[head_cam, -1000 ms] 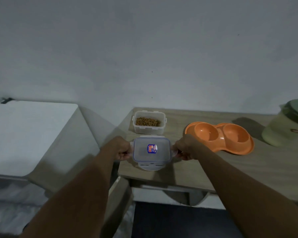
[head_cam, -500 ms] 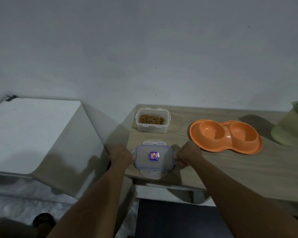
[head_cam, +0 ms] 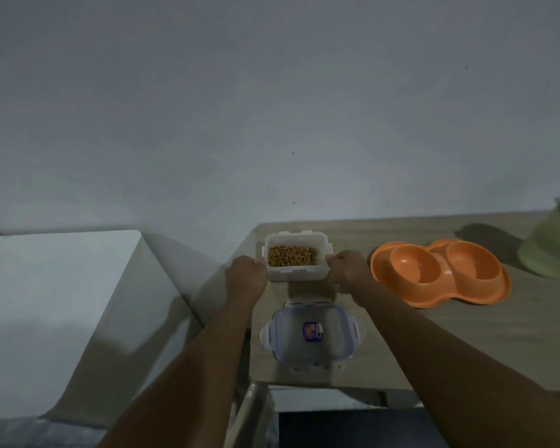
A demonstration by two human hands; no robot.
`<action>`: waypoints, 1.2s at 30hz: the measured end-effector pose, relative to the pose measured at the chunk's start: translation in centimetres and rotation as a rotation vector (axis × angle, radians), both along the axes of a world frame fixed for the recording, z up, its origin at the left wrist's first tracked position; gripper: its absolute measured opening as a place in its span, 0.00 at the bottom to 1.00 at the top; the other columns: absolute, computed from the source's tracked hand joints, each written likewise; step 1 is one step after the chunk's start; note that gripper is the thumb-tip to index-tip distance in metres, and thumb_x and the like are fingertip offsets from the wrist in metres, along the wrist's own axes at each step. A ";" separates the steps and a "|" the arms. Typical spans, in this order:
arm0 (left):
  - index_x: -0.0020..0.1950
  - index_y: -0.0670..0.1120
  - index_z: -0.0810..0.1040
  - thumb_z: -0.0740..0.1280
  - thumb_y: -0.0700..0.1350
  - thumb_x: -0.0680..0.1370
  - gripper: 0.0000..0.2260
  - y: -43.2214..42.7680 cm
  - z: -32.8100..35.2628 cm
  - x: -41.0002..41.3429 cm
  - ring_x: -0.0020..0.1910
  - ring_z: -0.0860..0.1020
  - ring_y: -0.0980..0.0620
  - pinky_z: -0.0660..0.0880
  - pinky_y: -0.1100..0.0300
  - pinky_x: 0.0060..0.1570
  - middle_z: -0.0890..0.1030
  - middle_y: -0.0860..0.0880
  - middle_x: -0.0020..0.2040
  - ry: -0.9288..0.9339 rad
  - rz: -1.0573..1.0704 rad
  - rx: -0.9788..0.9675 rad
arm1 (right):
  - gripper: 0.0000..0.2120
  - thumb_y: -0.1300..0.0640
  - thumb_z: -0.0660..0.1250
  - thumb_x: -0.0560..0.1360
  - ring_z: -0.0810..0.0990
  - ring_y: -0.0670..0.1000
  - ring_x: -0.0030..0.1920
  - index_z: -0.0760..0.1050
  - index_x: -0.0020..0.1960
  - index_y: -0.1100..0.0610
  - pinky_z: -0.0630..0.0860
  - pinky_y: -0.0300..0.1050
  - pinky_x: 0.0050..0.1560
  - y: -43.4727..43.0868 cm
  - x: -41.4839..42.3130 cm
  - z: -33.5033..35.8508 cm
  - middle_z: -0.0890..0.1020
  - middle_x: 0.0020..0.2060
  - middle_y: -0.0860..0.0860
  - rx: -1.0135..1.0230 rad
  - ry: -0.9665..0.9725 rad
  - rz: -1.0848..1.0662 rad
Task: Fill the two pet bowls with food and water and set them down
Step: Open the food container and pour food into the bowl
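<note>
Dim table [head_cam: 434,344]; left hand [head_cam: 244,278], right hand [head_cam: 348,270] clasp kibble tub [head_cam: 296,273] sides, fingertips hidden; green jug [head_cam: 553,253] cropped.

Lighting: dim, bluish. Shadows are thrown leftward across the table [head_cam: 498,324]. Edges are bowed; detail is softened.

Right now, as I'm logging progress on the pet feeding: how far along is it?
Done: the lid is off, lying on the table near its front edge. In hand: the left hand and right hand grip the sides of the open food container, kibble inside. Left: both wells of the orange double bowl look empty and the green jug stands untouched, so pouring food and water remains.
</note>
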State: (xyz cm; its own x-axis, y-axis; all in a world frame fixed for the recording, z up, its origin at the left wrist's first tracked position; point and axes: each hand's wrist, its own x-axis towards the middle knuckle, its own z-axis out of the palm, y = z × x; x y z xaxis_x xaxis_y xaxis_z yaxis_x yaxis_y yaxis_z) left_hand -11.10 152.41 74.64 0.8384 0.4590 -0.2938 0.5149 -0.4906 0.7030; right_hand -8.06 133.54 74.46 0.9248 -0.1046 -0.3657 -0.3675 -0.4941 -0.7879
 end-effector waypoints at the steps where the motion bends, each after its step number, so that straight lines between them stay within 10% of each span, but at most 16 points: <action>1: 0.53 0.37 0.81 0.62 0.50 0.80 0.16 -0.2 -0.1 0.8 0.49 0.82 0.41 0.78 0.54 0.49 0.83 0.40 0.51 -0.006 -0.025 -0.014 | 0.18 0.52 0.62 0.79 0.82 0.65 0.50 0.79 0.51 0.67 0.79 0.64 0.54 0.6 0.0 -0.2 0.83 0.47 0.65 -0.002 0.011 0.012; 14: 0.59 0.36 0.79 0.66 0.40 0.77 0.13 -3.4 2.8 3.9 0.53 0.81 0.38 0.80 0.49 0.51 0.81 0.36 0.55 -0.043 -0.028 -0.009 | 0.09 0.55 0.60 0.81 0.79 0.57 0.43 0.75 0.54 0.59 0.80 0.54 0.44 -0.8 -0.1 2.5 0.79 0.46 0.59 0.264 0.063 -0.197; 19: 0.49 0.35 0.80 0.66 0.40 0.77 0.08 -9.1 5.9 4.0 0.46 0.83 0.39 0.81 0.51 0.45 0.83 0.37 0.48 -0.138 -0.036 -0.086 | 0.20 0.51 0.65 0.79 0.78 0.58 0.44 0.73 0.62 0.65 0.76 0.51 0.42 -7.3 -0.1 5.5 0.75 0.48 0.59 0.474 0.029 -0.276; 32: 0.49 0.34 0.78 0.66 0.31 0.74 0.05 -25.1 6.2 1.3 0.37 0.82 0.44 0.83 0.45 0.44 0.79 0.39 0.44 -0.164 0.160 -0.515 | 0.13 0.53 0.68 0.75 0.77 0.58 0.47 0.73 0.54 0.59 0.78 0.54 0.46 -23.8 -0.8 7.4 0.74 0.49 0.60 0.805 0.178 -0.161; 36: 0.44 0.35 0.75 0.62 0.26 0.74 0.06 -26.7 5.9 1.2 0.45 0.80 0.40 0.81 0.43 0.51 0.76 0.39 0.46 -0.147 0.117 -0.638 | 0.22 0.53 0.69 0.75 0.79 0.60 0.50 0.73 0.66 0.59 0.80 0.50 0.40 -25.1 -0.7 6.7 0.78 0.56 0.61 0.869 0.161 -0.091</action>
